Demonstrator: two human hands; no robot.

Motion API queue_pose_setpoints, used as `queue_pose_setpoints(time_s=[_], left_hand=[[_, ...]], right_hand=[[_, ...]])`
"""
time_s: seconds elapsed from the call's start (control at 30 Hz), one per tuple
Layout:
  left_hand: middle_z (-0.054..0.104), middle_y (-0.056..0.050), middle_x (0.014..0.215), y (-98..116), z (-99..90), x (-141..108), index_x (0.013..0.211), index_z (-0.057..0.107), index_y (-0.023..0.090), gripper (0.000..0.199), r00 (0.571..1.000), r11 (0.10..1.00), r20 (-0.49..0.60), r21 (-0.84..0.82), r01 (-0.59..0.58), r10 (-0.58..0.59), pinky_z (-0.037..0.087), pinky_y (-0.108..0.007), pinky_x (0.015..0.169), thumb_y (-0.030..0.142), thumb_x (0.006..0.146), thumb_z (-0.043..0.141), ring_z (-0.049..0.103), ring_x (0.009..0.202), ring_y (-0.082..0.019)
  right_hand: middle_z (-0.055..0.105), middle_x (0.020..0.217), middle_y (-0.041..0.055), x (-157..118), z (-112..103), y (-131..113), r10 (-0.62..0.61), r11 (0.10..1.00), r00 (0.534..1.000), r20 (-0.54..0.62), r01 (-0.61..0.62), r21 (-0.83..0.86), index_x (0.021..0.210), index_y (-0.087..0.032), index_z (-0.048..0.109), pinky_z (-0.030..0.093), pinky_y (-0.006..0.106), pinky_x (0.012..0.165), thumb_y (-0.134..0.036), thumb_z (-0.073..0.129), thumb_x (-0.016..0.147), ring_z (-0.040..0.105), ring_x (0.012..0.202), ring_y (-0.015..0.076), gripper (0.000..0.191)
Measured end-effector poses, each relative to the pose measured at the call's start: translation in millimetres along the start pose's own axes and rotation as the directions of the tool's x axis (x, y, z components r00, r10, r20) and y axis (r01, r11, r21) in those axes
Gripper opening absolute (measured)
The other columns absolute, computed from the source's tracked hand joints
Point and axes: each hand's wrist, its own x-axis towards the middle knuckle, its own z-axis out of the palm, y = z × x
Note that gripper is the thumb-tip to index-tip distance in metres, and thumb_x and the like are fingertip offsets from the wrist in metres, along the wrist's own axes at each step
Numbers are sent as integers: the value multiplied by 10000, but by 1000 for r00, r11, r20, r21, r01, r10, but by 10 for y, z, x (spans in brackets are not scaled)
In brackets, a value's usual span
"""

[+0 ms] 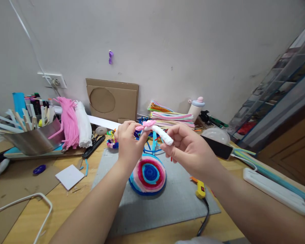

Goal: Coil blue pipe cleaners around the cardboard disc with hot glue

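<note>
A pipe-cleaner piece with a pink, petal-like end and a thick white stem [160,133] is held up over the mat. My left hand [128,140] pinches its pink end between thumb and fingers. At the white tip, my right hand [190,149] has its thumb and curled fingers closed round the end. Below both hands lies a round disc [150,173] coiled in rings of blue, red, pink and white, partly covered by my left wrist. The grey cutting mat [178,200] is under it.
A yellow glue gun [200,189] with a black cord lies right of the disc. Pink pipe cleaners [69,123], white ones [82,125] and a metal container [35,139] stand left. A phone [218,147], power strip [274,191] and bottle [196,109] are right. Cardboard [124,101] leans on the wall.
</note>
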Motion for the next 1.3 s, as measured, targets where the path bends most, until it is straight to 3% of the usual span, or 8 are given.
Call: queue_pose_setpoints(time_s=[0.07, 0.17, 0.33, 0.63, 0.73, 0.8, 0.97, 1.3], left_hand=[[650, -17, 959, 1, 6, 13, 828, 648, 245, 134, 1000, 1000, 3, -9, -8, 8, 368, -377, 866, 369, 847, 694, 584, 976, -218], [636, -27, 1015, -58, 13, -22, 922, 636, 253, 146, 1000, 1000, -24, -7, 1, -1, 384, -379, 892, 358, 842, 698, 576, 1019, -224], [568, -63, 1131, -322, 70, -164, 1169, 489, 238, 509, 993, 993, -52, -49, 106, -108, 434, -376, 900, 457, 784, 739, 557, 1025, -222], [616, -40, 1024, -241, 20, -78, 928, 630, 244, 211, 1000, 1000, -24, 15, -1, 2, 375, -402, 922, 426, 837, 684, 551, 1036, -238], [636, -33, 989, -135, 3, -20, 853, 664, 253, 157, 998, 996, -7, 67, -64, 65, 372, -396, 886, 409, 841, 681, 562, 996, -233], [647, -28, 963, -94, -2, 5, 828, 661, 254, 149, 997, 995, -10, 70, -74, 75, 373, -392, 866, 401, 834, 688, 568, 973, -228], [659, -25, 933, -63, -17, 55, 813, 654, 242, 134, 996, 995, 30, 47, -84, 83, 365, -406, 863, 371, 825, 688, 583, 971, -232], [691, -10, 891, -25, -65, 135, 779, 631, 231, 148, 988, 993, 141, 95, -74, 60, 353, -402, 842, 366, 802, 687, 604, 944, -232]], right_hand=[[650, 877, 0, 54, -18, 50, -313, 929, 948, -58, 294, -224, 1022, -256, 580, 525, 239, 576, -244, 682, 872, 633, 732, 137, 182], [676, 993, 32, 196, -73, 57, -619, 679, 784, 45, 562, -472, 1044, -276, 649, 557, 319, 790, -184, 616, 918, 652, 924, 178, 160], [681, 999, 47, 412, -120, 29, -643, 613, 756, 124, 605, -508, 1004, -245, 667, 561, 305, 780, -209, 608, 931, 668, 939, 179, 101], [670, 1005, 23, 293, 112, 313, -739, 620, 673, 3, 682, -388, 1043, -279, 616, 529, 327, 864, -125, 616, 882, 652, 941, 169, 223], [617, 1010, 16, 221, 311, 689, -522, 848, 716, -465, 497, -186, 1022, -287, 525, 511, 349, 853, -162, 605, 817, 613, 951, 183, 253], [576, 996, 6, 200, 466, 996, 6, 993, 800, -599, 68, 100, 946, -271, 480, 490, 328, 856, -201, 571, 773, 588, 932, 169, 207], [596, 698, -9, 220, 793, 1541, 347, 931, 897, -274, -294, 214, 827, -199, 588, 474, 296, 623, -227, 633, 674, 559, 647, 163, 162], [578, 565, -39, 282, 769, 1815, 359, 932, 933, 5, -358, -58, 647, -211, 654, 407, 272, 638, -258, 703, 748, 522, 592, 152, 122]])
